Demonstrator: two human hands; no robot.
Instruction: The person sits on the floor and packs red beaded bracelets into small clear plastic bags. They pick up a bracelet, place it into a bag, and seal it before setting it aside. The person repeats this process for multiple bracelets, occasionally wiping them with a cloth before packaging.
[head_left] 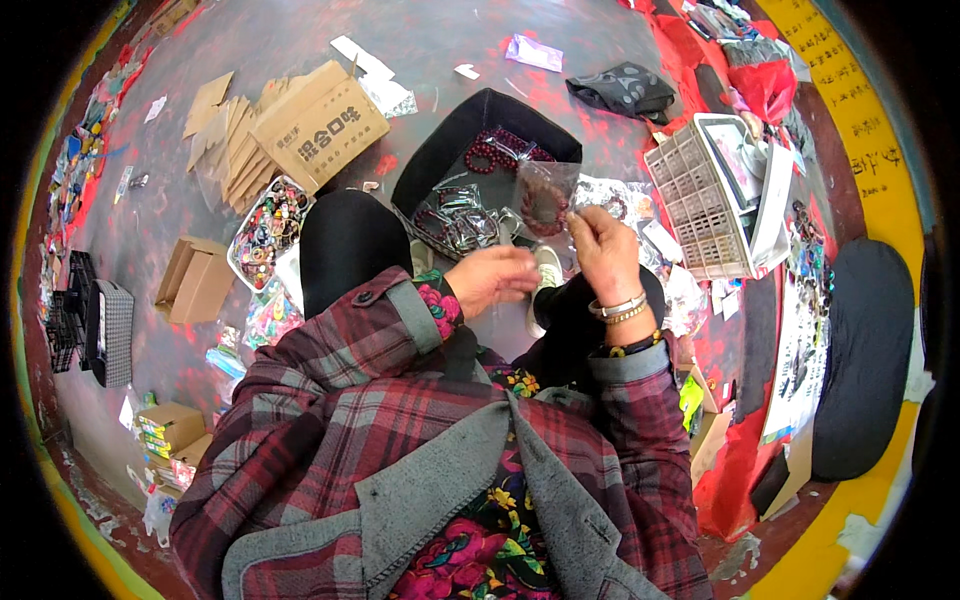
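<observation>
While hands (pixel 603 250) pinch, crinkly clear bag (pixel 545 195), round red beads (pixel 545 203)

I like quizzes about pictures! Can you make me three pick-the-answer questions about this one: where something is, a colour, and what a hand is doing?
1. Where does the white basket stand?
A. to the person's right
B. to the person's left
C. on the lap

2. What colour are the beads in the black tray?
A. blue
B. dark red
C. white

3. What is the right hand doing?
A. lying flat on the floor
B. holding up a clear bag
C. hanging empty

Answers: 1 A, it stands on the picture's right side. 2 B, the strand looks dark red. 3 B, its fingers pinch the bag's lower edge.
</observation>
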